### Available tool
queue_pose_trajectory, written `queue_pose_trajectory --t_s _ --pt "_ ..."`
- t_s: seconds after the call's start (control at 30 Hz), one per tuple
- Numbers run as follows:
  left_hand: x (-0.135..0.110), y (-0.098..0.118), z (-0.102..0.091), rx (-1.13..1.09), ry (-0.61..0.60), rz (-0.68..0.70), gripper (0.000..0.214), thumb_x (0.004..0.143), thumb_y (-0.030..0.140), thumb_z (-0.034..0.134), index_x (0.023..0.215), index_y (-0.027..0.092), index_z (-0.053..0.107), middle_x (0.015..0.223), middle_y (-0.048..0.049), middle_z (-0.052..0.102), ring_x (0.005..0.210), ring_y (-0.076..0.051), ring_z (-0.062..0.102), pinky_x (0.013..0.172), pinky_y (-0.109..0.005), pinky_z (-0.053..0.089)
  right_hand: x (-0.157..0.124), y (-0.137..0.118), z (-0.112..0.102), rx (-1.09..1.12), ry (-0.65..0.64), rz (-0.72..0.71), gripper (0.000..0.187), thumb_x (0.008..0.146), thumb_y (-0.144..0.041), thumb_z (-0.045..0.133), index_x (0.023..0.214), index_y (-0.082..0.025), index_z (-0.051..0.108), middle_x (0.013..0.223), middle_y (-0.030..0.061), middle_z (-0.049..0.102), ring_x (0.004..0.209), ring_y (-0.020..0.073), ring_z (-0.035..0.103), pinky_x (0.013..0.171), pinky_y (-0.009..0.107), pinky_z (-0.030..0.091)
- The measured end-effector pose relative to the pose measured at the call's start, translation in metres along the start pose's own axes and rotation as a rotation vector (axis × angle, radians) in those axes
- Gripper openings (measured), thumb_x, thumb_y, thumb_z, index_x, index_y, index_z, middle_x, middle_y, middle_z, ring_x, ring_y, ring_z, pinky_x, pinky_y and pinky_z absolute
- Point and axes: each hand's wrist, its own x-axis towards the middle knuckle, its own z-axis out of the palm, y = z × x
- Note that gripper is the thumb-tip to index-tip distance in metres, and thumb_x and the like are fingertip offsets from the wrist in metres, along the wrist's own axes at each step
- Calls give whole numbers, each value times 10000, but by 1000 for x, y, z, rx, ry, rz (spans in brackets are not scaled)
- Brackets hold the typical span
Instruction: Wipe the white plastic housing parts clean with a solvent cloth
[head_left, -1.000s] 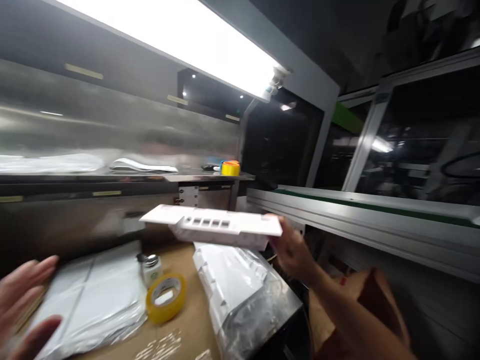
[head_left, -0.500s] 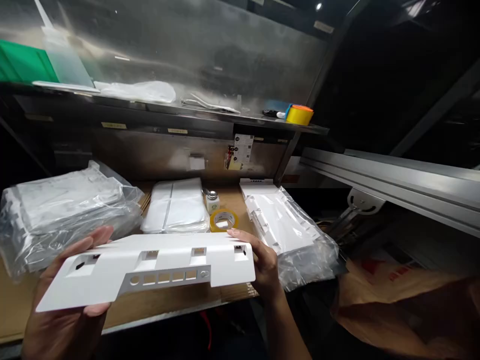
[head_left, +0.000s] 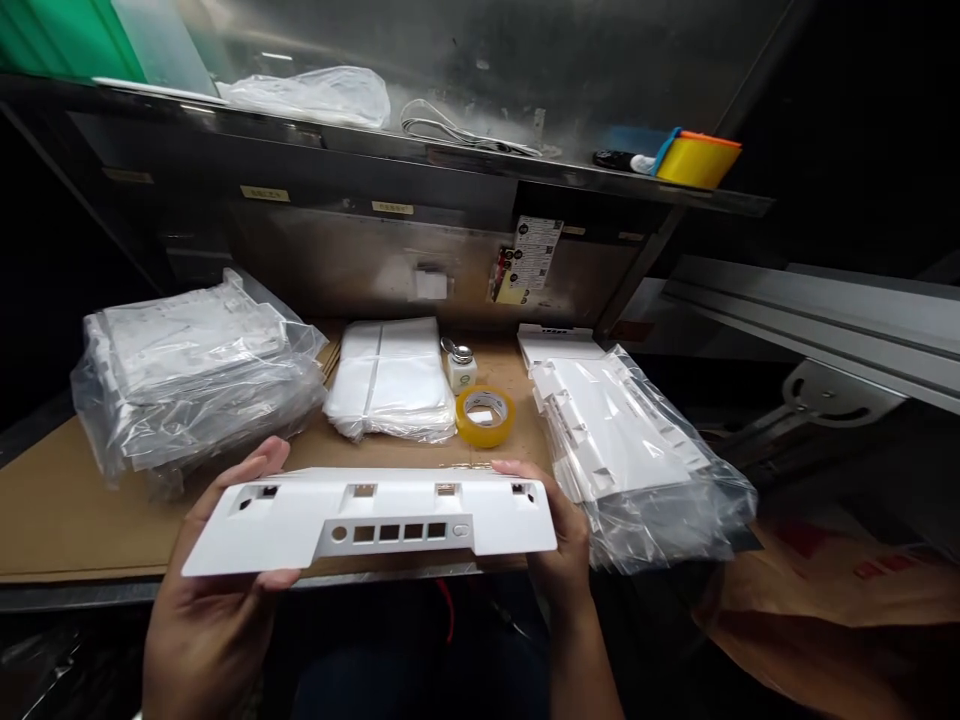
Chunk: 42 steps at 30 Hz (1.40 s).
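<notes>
A white plastic housing (head_left: 277,525) with a row of square port cut-outs is held up over the table's front edge, its cut-out side facing me. My left hand (head_left: 217,590) grips its left end, thumb below and fingers behind. On the right end, my right hand (head_left: 559,535) is closed around the edge, fingers over the top. Beyond the housing lie a stack of clear plastic bags (head_left: 394,385) and a roll of yellow tape (head_left: 484,418). A small white pump bottle (head_left: 462,370) stands behind the tape.
Bagged white plastic parts (head_left: 195,350) are piled at left, and more bagged white panels (head_left: 615,430) lie at right. Cardboard (head_left: 67,510) covers the table. Above runs a metal shelf (head_left: 450,155) holding a yellow roll (head_left: 697,162). A brown paper bag (head_left: 840,610) sits at lower right.
The view has shifted, so the table and shelf sit farther right and the shelf higher. The housing has been turned more level and square to me, still in both hands.
</notes>
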Motion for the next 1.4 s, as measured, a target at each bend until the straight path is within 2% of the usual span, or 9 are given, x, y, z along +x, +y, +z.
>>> queue_pose_trajectory --t_s 0.5,0.63,0.7,0.77,0.83,0.9,1.03,1.13,1.4 --pt "-3 -16 -2 -243 -10 54 767 567 714 866 1198 314 698 1554 -61 534 1505 -371 357 1238 -451 310 -6 10 2 127 121 -71 308 892 -307 705 1200 -298 709 1328 76 709 1256 365 651 1079 580 521" --pt "7 -19 -8 -656 -60 -362 866 719 954 441 1298 357 683 1654 5 392 1543 -350 278 1166 -509 423 -11 10 3 122 167 -206 253 962 -285 601 1186 -305 716 1322 51 711 1325 377 595 1155 670 421" --pt "14 -25 -15 -793 -210 -727 728 886 796 473 1348 267 662 1559 -85 521 1476 -367 402 1125 -548 466 -13 9 1 102 151 -253 259 977 -261 571 1178 -329 720 1341 30 702 1352 370 573 1173 690 392" --pt "17 -33 -20 -831 -305 -910 447 930 514 637 1196 174 755 1334 -140 704 1375 -380 530 1137 -550 454 -14 10 -1 62 128 -269 268 970 -233 586 1165 -347 731 1434 11 641 1396 344 536 1186 643 412" --pt "16 -41 -22 -856 -285 -843 230 874 342 729 1012 179 817 1139 -108 792 1307 -370 596 1167 -521 429 -12 12 -6 24 119 -196 329 939 -226 651 1232 -362 711 1563 1 517 1469 319 452 1204 576 423" --pt "11 -46 -22 -918 -243 -679 215 839 410 764 926 226 832 1049 -65 816 1302 -359 602 1177 -498 423 -9 16 -11 20 105 -8 451 930 -283 685 1370 -366 629 1609 30 455 1483 311 433 1187 540 454" --pt "1 -50 -22 -968 -243 -583 477 875 708 597 1018 305 808 1229 -2 770 1404 -321 511 1185 -474 415 -11 21 -21 178 -59 338 396 997 -447 572 1356 -307 662 1344 108 703 1250 319 669 1028 498 594" --pt "-2 -58 -29 -900 -169 -607 539 863 771 545 1117 350 767 1316 21 731 1417 -326 499 1167 -489 441 -17 18 -23 317 -186 379 387 1008 -455 547 1326 -286 692 1272 113 741 1192 332 699 1010 518 597" --pt "-4 -86 -45 -715 -74 -619 752 798 856 524 1337 347 652 1151 -21 797 1343 -364 578 1060 -508 553 -18 9 -17 303 -210 344 365 990 -418 601 1339 -342 678 1262 63 751 1185 292 702 1032 467 583"
